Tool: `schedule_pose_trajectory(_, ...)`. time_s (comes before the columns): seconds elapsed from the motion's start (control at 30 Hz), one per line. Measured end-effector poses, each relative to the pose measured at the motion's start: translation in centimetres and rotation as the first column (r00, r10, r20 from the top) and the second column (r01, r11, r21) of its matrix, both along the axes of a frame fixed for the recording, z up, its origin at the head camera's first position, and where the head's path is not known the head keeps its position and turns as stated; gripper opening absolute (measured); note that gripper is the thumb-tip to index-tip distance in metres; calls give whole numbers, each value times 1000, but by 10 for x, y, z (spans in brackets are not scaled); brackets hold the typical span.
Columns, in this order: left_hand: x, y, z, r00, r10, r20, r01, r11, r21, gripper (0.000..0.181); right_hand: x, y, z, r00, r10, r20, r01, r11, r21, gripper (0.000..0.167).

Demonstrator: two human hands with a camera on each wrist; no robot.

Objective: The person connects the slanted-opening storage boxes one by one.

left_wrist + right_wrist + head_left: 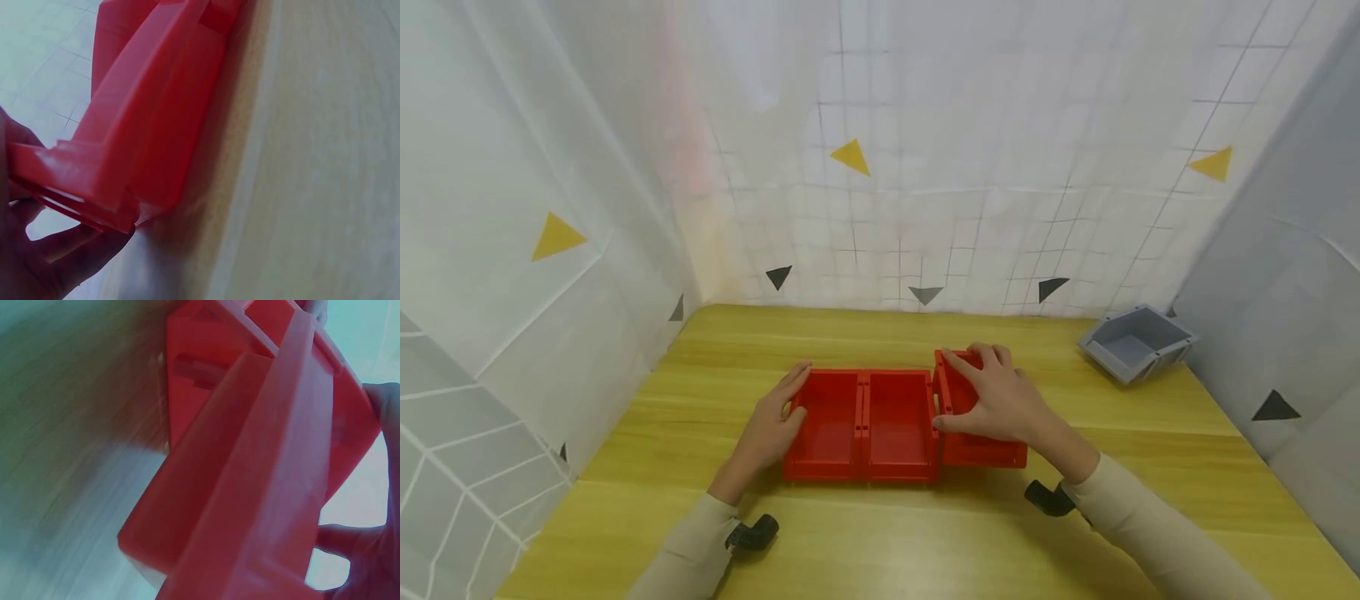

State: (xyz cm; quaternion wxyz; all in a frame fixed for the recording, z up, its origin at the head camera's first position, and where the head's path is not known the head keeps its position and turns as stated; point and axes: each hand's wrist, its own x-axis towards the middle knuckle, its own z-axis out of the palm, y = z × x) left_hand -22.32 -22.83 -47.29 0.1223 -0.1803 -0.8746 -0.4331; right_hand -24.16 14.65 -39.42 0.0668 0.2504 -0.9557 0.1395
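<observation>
Two red bins stand side by side on the table, a left bin and a middle bin. My left hand grips the left bin's outer wall, thumb at its rim; in the left wrist view the fingers lie under the red edge. My right hand holds a third red bin by its rims, thumb on the side near the middle bin. That third bin is tilted, its left edge against or close to the middle bin. The right wrist view shows its wall close up.
A grey bin sits at the table's back right corner. White sheets with yellow and dark triangles hang behind and at both sides of the wooden table.
</observation>
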Motion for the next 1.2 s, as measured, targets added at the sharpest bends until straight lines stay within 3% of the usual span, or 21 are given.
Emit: schedule_pose_trajectory(1.2,1,1,2,1000,4,2,-4,1000,-1,66,-1,-4,1,1000,-9,21,8,1000,24,102)
